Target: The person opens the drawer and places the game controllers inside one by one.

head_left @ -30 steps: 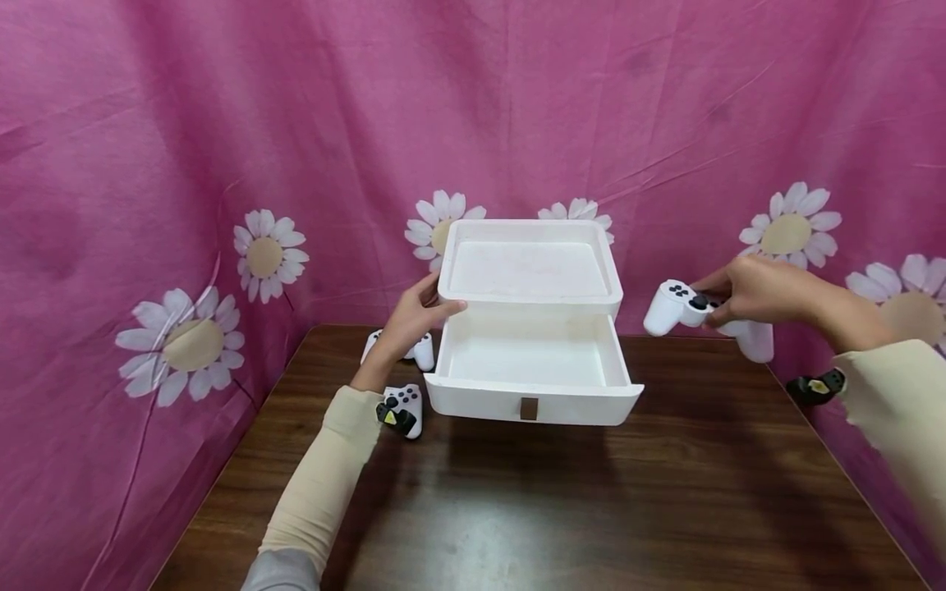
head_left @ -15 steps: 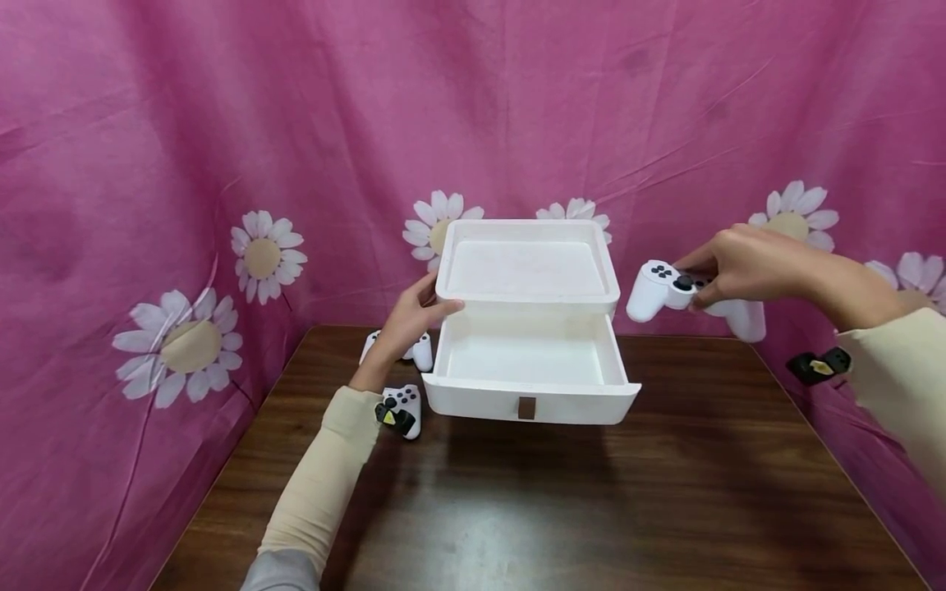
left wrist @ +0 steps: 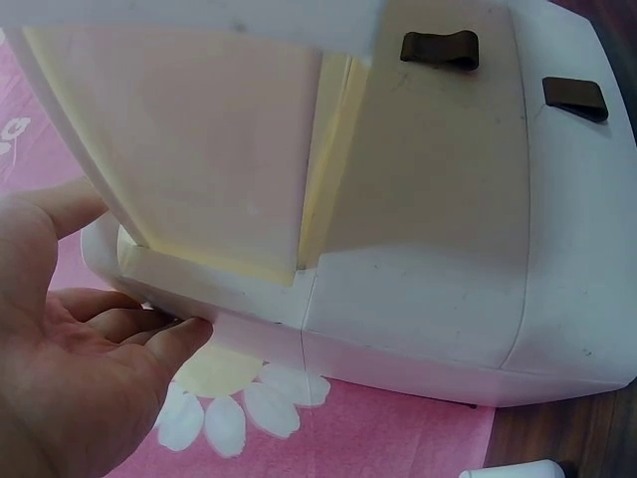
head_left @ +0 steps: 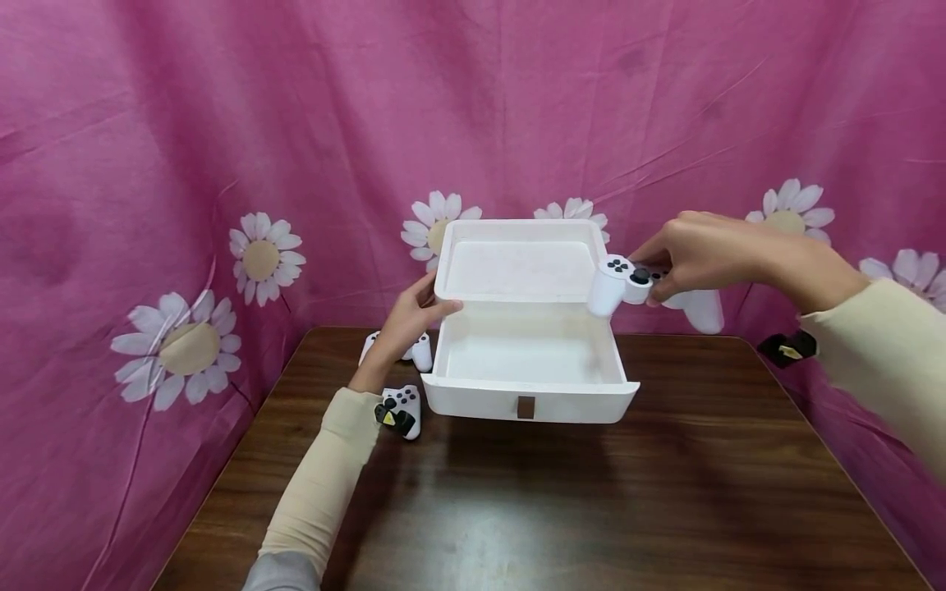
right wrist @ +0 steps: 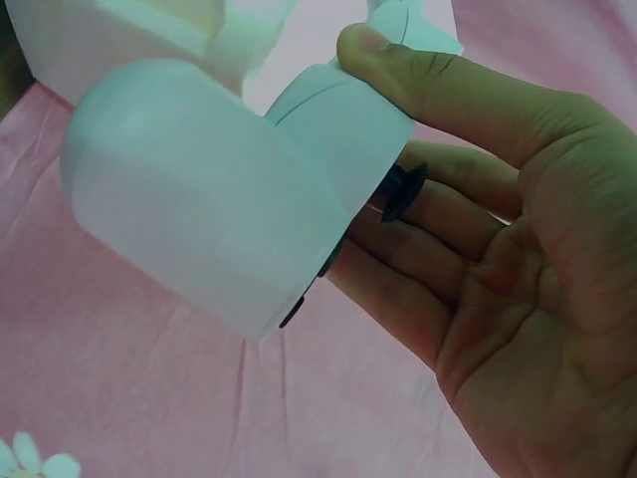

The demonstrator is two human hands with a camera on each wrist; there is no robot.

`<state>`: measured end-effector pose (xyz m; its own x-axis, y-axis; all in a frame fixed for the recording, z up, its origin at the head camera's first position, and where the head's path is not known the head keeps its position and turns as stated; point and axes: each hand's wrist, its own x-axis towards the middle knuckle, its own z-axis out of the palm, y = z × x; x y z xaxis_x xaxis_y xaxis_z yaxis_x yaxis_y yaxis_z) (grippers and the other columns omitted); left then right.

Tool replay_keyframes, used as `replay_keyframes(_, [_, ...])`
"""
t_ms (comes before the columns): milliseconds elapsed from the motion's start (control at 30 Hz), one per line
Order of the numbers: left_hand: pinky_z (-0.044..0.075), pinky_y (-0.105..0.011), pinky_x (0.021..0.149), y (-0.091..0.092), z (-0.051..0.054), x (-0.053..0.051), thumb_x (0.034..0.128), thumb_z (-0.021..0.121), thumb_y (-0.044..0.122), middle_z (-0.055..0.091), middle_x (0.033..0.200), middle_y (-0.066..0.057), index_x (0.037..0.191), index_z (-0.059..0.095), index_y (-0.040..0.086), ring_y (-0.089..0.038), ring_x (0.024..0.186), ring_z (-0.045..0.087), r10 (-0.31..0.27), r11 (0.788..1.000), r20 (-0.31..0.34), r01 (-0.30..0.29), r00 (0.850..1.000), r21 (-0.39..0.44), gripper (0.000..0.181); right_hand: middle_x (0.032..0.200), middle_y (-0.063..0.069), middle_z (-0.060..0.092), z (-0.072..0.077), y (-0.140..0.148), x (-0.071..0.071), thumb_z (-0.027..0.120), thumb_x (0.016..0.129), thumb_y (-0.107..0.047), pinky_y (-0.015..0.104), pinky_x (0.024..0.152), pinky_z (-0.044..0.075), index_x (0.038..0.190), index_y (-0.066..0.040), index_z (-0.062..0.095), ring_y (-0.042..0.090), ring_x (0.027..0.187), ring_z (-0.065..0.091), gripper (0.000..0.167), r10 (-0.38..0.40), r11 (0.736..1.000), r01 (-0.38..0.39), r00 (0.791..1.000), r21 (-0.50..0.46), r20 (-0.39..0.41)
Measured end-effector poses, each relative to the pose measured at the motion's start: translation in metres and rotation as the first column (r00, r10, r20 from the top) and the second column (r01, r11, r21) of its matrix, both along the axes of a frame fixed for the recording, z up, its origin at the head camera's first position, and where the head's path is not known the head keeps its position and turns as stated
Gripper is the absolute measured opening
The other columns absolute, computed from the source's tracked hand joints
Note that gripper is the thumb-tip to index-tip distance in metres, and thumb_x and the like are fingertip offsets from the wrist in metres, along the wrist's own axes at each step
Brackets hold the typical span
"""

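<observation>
In the head view a white drawer unit [head_left: 528,271] stands on the table, its top drawer [head_left: 473,402] pulled out towards me. My left hand [head_left: 401,328] grips the unit's upper left side, thumb at the front corner and fingers along the side. Two lower drawer fronts with brown tabs [left wrist: 440,50] show in the left wrist view. My right hand [head_left: 720,256] pinches a white game controller [head_left: 608,287] by its middle, thumb on one face and fingers on the other. It is held in the air, its left grip overlapping the unit's right edge in view.
Two more white controllers lie left of the unit, one [head_left: 422,353] behind my left wrist and one [head_left: 411,400] nearer, partly covered by the wrist camera. The brown wooden table [head_left: 562,509] extends in front. A pink daisy-print curtain [head_left: 347,123] hangs close behind.
My right hand has carried the controller left, and slightly up, from beyond the unit's right side to its right edge. The left hand, the unit and the pulled-out drawer have stayed put.
</observation>
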<state>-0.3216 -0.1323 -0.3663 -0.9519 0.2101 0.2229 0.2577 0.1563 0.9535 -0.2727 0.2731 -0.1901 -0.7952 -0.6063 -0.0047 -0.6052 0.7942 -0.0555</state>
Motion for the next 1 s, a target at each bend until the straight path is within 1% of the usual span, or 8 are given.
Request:
replay_keyframes(100, [0.044, -0.047, 0.123, 0.000, 0.000, 0.001, 0.0957, 0.082, 0.022, 0.044, 0.169, -0.011, 0.165, 0.040, 0.014, -0.028, 0.155, 0.044, 0.000, 1.000, -0.003, 0.000, 1.000, -0.001, 0.081, 0.075, -0.012, 0.072, 0.002, -0.011, 0.000, 0.096, 0.072, -0.026, 0.025, 0.061, 0.047, 0.111, -0.020, 0.083, 0.005, 0.064, 0.056, 0.041, 0.014, 1.000, -0.014, 1.000, 0.004, 0.014])
replay_keyframes(167, [0.043, -0.047, 0.123, 0.000, 0.000, 0.001, 0.0958, 0.081, 0.022, 0.043, 0.169, -0.010, 0.166, 0.040, 0.015, -0.027, 0.155, 0.044, -0.001, 1.000, -0.002, 0.001, 1.000, -0.005, 0.082, 0.074, -0.011, 0.071, 0.003, -0.018, 0.000, 0.096, 0.073, -0.026, 0.025, 0.059, 0.047, 0.107, -0.019, 0.083, 0.005, 0.064, 0.056, 0.037, 0.020, 1.000, -0.020, 0.999, 0.009, 0.027])
replay_keyframes(333, [0.043, -0.047, 0.124, 0.000, 0.001, 0.003, 0.0960, 0.081, 0.023, 0.043, 0.169, -0.009, 0.165, 0.040, 0.015, -0.027, 0.155, 0.044, -0.001, 1.000, 0.004, 0.001, 1.000, -0.003, 0.081, 0.068, -0.009, 0.065, 0.006, -0.037, 0.000, 0.095, 0.074, -0.023, 0.025, 0.055, 0.042, 0.092, -0.021, 0.078, 0.006, 0.062, 0.051, 0.024, 0.065, 0.997, -0.066, 0.997, 0.027, 0.039])
replay_keyframes(533, [0.043, -0.047, 0.123, -0.001, 0.001, 0.003, 0.0960, 0.081, 0.022, 0.045, 0.168, -0.009, 0.165, 0.041, 0.015, -0.026, 0.154, 0.045, 0.002, 1.000, 0.003, -0.002, 1.000, 0.001, 0.080, 0.073, -0.008, 0.070, 0.006, -0.060, -0.001, 0.094, 0.074, -0.021, 0.025, 0.059, 0.047, 0.094, -0.016, 0.080, 0.007, 0.065, 0.056, 0.025, 0.117, 0.992, -0.120, 0.990, 0.033, 0.073])
replay_keyframes(633, [0.043, -0.047, 0.124, -0.001, 0.001, 0.002, 0.0958, 0.081, 0.022, 0.044, 0.169, -0.009, 0.165, 0.041, 0.015, -0.026, 0.154, 0.045, 0.004, 1.000, 0.003, -0.004, 1.000, -0.003, 0.080, 0.073, -0.007, 0.072, 0.005, -0.072, -0.001, 0.094, 0.075, -0.021, 0.025, 0.060, 0.048, 0.094, -0.015, 0.080, 0.007, 0.065, 0.057, 0.025, 0.128, 0.991, -0.132, 0.984, 0.030, 0.120])
replay_keyframes(767, [0.041, -0.046, 0.125, -0.001, 0.001, 0.003, 0.0955, 0.082, 0.024, 0.044, 0.169, -0.009, 0.165, 0.041, 0.015, -0.026, 0.155, 0.043, 0.010, 1.000, 0.001, -0.010, 1.000, -0.013, 0.081, 0.068, -0.007, 0.066, 0.001, -0.088, -0.001, 0.093, 0.077, -0.021, 0.023, 0.056, 0.043, 0.087, -0.016, 0.076, 0.006, 0.061, 0.052, 0.020, 0.149, 0.987, -0.156, 0.976, 0.036, 0.160])
replay_keyframes(867, [0.039, -0.045, 0.127, -0.001, 0.001, 0.003, 0.0952, 0.082, 0.025, 0.044, 0.169, -0.009, 0.165, 0.041, 0.015, -0.025, 0.156, 0.043, 0.017, 1.000, -0.006, -0.017, 1.000, -0.020, 0.081, 0.065, -0.007, 0.060, -0.003, -0.100, -0.001, 0.094, 0.077, -0.022, 0.024, 0.056, 0.039, 0.083, -0.016, 0.073, 0.006, 0.061, 0.047, 0.022, 0.168, 0.983, -0.177, 0.974, 0.047, 0.155])
replay_keyframes(1000, [0.038, -0.044, 0.127, 0.000, 0.000, 0.002, 0.0952, 0.082, 0.025, 0.045, 0.168, -0.010, 0.164, 0.042, 0.015, -0.025, 0.156, 0.043, 0.015, 1.000, -0.007, -0.015, 1.000, -0.019, 0.080, 0.069, -0.006, 0.061, -0.010, -0.114, -0.002, 0.095, 0.076, -0.024, 0.027, 0.061, 0.043, 0.087, -0.014, 0.077, 0.009, 0.066, 0.049, 0.023, 0.189, 0.978, -0.200, 0.971, 0.060, 0.150])
